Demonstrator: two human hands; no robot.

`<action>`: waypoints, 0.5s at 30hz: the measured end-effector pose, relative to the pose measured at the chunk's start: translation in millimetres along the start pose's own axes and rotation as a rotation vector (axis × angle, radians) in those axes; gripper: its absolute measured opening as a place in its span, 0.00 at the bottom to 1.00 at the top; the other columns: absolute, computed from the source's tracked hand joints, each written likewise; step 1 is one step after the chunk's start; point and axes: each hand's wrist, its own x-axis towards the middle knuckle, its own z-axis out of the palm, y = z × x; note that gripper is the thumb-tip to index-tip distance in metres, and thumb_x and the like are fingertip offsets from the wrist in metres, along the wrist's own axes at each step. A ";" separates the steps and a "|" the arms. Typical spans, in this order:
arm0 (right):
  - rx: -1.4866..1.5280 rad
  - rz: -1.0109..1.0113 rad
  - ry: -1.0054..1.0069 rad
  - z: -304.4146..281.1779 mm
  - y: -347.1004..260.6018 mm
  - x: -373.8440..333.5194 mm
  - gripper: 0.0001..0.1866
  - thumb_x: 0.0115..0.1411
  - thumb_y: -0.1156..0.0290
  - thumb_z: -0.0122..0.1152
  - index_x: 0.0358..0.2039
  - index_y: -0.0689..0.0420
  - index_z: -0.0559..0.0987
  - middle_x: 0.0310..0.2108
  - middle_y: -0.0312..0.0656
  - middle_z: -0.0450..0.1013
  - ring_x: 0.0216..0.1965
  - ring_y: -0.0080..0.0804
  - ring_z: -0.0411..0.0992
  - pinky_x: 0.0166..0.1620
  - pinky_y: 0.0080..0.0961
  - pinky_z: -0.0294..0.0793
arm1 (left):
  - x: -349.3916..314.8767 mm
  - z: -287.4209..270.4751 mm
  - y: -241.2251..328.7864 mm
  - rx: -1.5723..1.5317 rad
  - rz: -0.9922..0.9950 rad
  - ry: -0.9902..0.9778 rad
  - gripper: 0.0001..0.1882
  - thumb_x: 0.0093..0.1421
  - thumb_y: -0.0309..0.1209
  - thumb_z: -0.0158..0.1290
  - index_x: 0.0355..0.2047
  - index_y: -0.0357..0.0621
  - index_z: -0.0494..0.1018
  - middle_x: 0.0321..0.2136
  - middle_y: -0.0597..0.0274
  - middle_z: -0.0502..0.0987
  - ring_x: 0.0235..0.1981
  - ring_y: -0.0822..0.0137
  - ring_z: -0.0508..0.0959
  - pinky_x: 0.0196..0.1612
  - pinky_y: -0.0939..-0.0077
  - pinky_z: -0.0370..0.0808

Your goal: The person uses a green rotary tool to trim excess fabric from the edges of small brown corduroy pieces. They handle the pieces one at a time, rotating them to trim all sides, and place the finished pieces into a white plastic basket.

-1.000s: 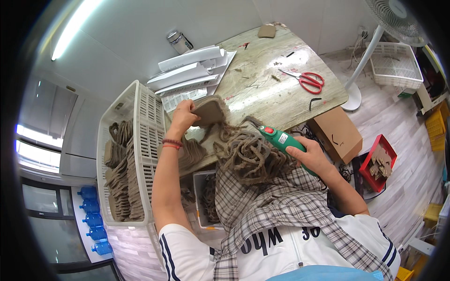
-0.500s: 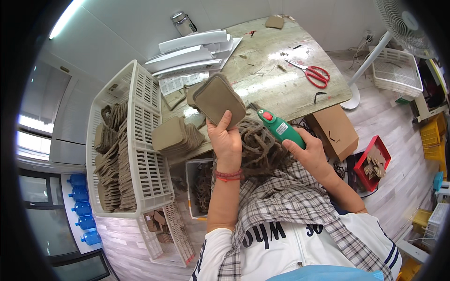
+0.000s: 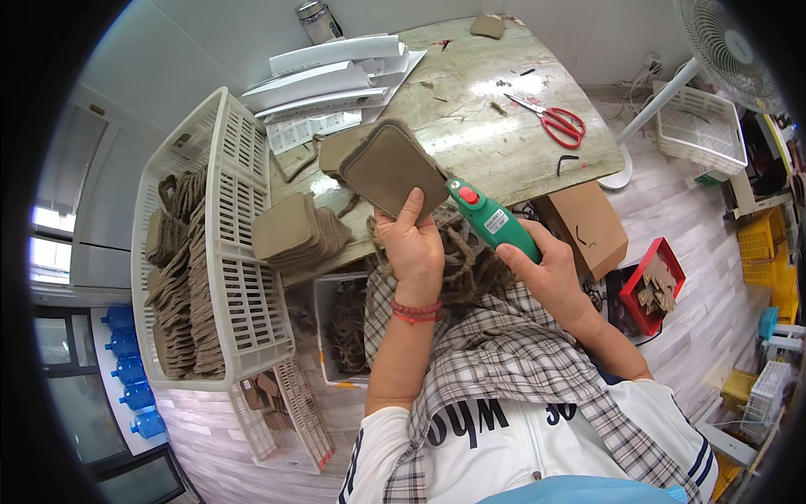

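My left hand (image 3: 414,248) grips a brown rounded-square pad (image 3: 395,168) by its near edge, thumb on its smooth face, fingers beneath. Fuzzy fibre shows along the pad's rim. My right hand (image 3: 547,273) is closed around a green handheld electric trimmer (image 3: 495,220) with a red button. The trimmer's head meets the pad's right edge, and its blades are mostly hidden there. Another brown pad (image 3: 336,149) lies on the table just behind the held one. To the left sits a stack of similar pads (image 3: 294,231). Tangled fibrous strips (image 3: 457,256) lie on my lap below both hands.
The wooden table (image 3: 470,92) carries red-handled scissors (image 3: 561,126), a black hex key (image 3: 566,162) and papers (image 3: 327,76). A tall white crate (image 3: 239,168) of pads stands left. A bin of scraps (image 3: 340,328), cardboard box (image 3: 592,227) and red tray (image 3: 672,260) sit lower.
The trimmer's head has come up against the pad's right edge, and its blades, visible before, are now mostly hidden. The whole view has shifted slightly. Both hands keep their holds.
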 end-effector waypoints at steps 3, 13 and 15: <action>-0.003 0.018 0.013 -0.2 -3.9 1.5 0.22 0.57 0.62 0.65 0.46 0.64 0.75 0.29 0.45 0.76 0.29 0.28 0.74 0.34 0.24 0.73 | -6.0 -2.8 -4.4 0.052 -0.022 -0.008 0.20 0.56 0.14 0.53 0.49 0.41 0.67 0.45 0.62 0.75 0.46 0.67 0.75 0.51 0.72 0.74; 0.038 0.008 0.033 -5.5 -8.0 11.8 0.23 0.57 0.60 0.65 0.45 0.65 0.75 0.28 0.43 0.75 0.28 0.23 0.72 0.33 0.22 0.72 | -29.4 -9.7 -10.5 0.064 -0.128 -0.072 0.21 0.56 0.13 0.53 0.49 0.41 0.68 0.44 0.60 0.76 0.44 0.67 0.77 0.47 0.73 0.76; 0.041 0.027 0.004 -10.3 -8.4 13.3 0.23 0.57 0.59 0.65 0.45 0.64 0.75 0.28 0.42 0.75 0.29 0.23 0.72 0.34 0.21 0.72 | -31.8 -13.1 -6.8 0.099 -0.150 -0.085 0.20 0.56 0.13 0.53 0.48 0.41 0.68 0.43 0.60 0.77 0.43 0.68 0.78 0.46 0.73 0.77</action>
